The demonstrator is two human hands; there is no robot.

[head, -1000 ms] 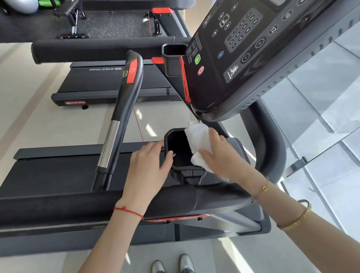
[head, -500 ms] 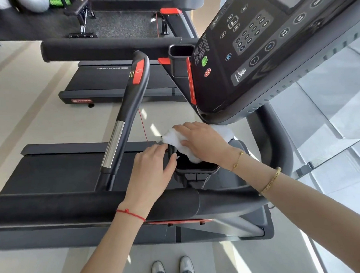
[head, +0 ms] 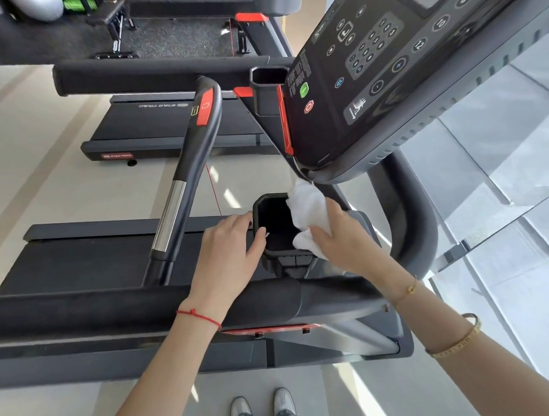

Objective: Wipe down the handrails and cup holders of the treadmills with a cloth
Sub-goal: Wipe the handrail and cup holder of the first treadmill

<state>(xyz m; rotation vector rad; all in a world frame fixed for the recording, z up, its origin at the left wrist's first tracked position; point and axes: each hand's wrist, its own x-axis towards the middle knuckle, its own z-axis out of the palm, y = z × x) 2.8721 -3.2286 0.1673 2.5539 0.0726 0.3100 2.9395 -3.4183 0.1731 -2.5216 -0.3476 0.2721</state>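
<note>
"STAR TRAC" on treadmill (head: 170, 124).

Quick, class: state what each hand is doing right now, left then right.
Left hand: open, fingers resting on the cup holder rim, thumb at its edge.
Right hand: holding the white cloth against the cup holder.
</note>
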